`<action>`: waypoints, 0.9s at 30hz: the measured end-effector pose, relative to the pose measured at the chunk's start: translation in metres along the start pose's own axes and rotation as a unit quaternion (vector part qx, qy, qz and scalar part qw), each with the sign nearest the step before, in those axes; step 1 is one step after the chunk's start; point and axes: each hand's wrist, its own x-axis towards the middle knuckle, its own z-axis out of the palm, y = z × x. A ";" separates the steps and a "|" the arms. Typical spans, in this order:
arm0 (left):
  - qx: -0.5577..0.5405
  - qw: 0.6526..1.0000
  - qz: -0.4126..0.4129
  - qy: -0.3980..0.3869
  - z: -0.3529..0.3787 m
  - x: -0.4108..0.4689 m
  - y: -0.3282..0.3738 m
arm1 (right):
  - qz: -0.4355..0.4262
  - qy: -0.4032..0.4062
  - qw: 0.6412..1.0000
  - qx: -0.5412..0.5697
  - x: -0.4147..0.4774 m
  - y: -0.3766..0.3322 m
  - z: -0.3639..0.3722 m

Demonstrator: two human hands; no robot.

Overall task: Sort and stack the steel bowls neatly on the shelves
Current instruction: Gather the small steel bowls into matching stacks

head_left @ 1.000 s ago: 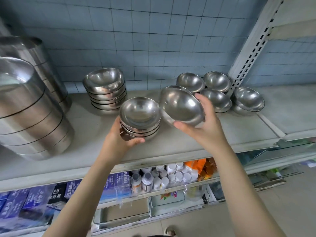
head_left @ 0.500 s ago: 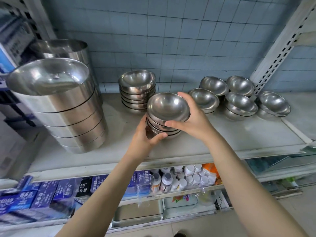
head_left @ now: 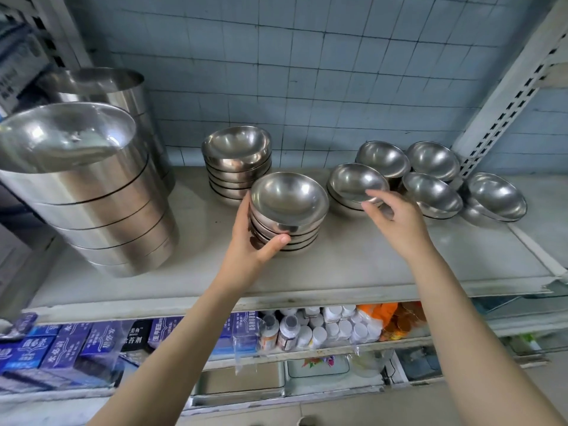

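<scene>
Ok so the flat pale-grey top shelf (head_left: 384, 272) has a front stack of small round steel bowls (head_left: 289, 207) sitting roughly mid-shelf. Its top bowl is nested in and tipped a bit toward the cam. Left hand (head_left: 246, 244) is wrapped round the stack's left side: thumb across the front low down, fingers going behind, so it's got a proper hold on it. Right hand (head_left: 399, 222) is up in the air just right of the stack, holding nothing, fingers (head_left: 381, 195) loosely spread & a bit bent. Its fingertips overlap the rim of the next shallow steel bowl (head_left: 353, 179), which sits on another one. Can't tell if they actually touch it tbh.

Behind the front stack, close to the wall, is a taller back stack of the same steel bowls (head_left: 236, 155). The two stacks are v close, can't tell if touching. Off to the right there are more loose shiny bowls:
- two at the back (head_left: 382, 158) (head_left: 433, 159)
- one in front of those (head_left: 431, 195)
- one furthest right (head_left: 495, 196), near the foot of the white perforated upright post (head_left: 507, 96)

Far left is a big pile of wide straight-sided steel pans (head_left: 101, 216) w/ a 2nd pile behind it (head_left: 104, 87). Blue-grey tiled wall (head_left: 307, 72) at the back. The shelf below has dark blue printed boxes (head_left: 61, 342), small white-capped bottles (head_left: 325, 330) and an orange packet (head_left: 378, 312).
</scene>
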 end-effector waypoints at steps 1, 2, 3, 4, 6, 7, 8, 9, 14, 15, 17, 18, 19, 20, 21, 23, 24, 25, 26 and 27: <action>0.002 1.000 -0.002 0.008 0.002 -0.001 0.001 | -0.025 -0.002 0.999 -0.034 0.003 0.006 0.001; 0.005 1.000 -0.006 0.019 0.004 -0.002 0.001 | -0.048 0.002 0.997 -0.059 0.007 0.009 0.002; 0.008 1.000 -0.010 0.028 0.005 -0.004 0.002 | -0.064 0.010 0.995 -0.071 0.010 0.012 0.003; 0.012 0.999 -0.012 0.034 0.007 -0.005 0.003 | -0.071 0.014 0.995 -0.073 0.013 0.015 0.004; 0.025 0.999 -0.018 0.037 0.009 -0.007 0.005 | -0.061 0.010 0.996 -0.058 0.017 0.016 0.003; 0.032 0.999 -0.021 0.037 0.009 -0.007 0.005 | -0.058 0.011 0.997 -0.048 0.017 0.015 0.001; 0.036 0.998 -0.023 0.035 0.009 -0.008 0.005 | -0.061 0.016 0.997 -0.035 0.017 0.013 -0.002; 0.036 0.999 -0.024 0.031 0.008 -0.009 0.005 | -0.068 0.023 0.997 -0.020 0.015 0.009 -0.006; 0.049 0.998 -0.032 0.026 0.007 -0.010 0.001 | -0.136 0.047 0.985 0.097 0.010 -0.039 -0.037; 0.050 0.998 -0.034 0.026 0.007 -0.010 0.001 | -0.155 0.040 0.980 0.120 0.008 -0.053 -0.041; 0.050 0.998 -0.039 0.028 0.007 -0.011 0.002 | -0.191 0.009 0.970 0.147 0.004 -0.078 -0.041; 0.050 0.997 -0.042 0.030 0.008 -0.011 0.002 | -0.209 -0.011 0.966 0.149 0.002 -0.089 -0.037; 0.049 0.997 -0.044 0.033 0.008 -0.011 0.002 | -0.227 -0.033 0.962 0.146 -0.001 -0.097 -0.031; 0.049 0.997 -0.044 0.036 0.007 -0.010 0.001 | -0.241 -0.053 0.959 0.139 -0.003 -0.102 -0.023; 0.048 0.997 -0.044 0.038 0.007 -0.010 0.000 | -0.253 -0.071 0.956 0.131 -0.004 -0.104 -0.016; 0.042 0.997 -0.046 0.041 0.006 -0.009 -0.002 | -0.267 -0.088 0.953 0.116 -0.006 -0.102 -0.005; 0.037 0.997 -0.045 0.041 0.006 -0.009 -0.003 | -0.268 -0.094 0.953 0.110 -0.007 -0.100 -0.001; 0.032 0.998 -0.044 0.041 0.006 -0.009 -0.004 | -0.267 -0.098 0.953 0.103 -0.007 -0.098 0.001; 0.028 0.998 -0.042 0.042 0.006 -0.008 -0.006 | -0.264 -0.103 0.954 0.098 -0.007 -0.097 0.002; 0.025 0.998 -0.041 0.043 0.006 -0.008 -0.007 | -0.263 -0.107 0.954 0.094 -0.008 -0.096 0.002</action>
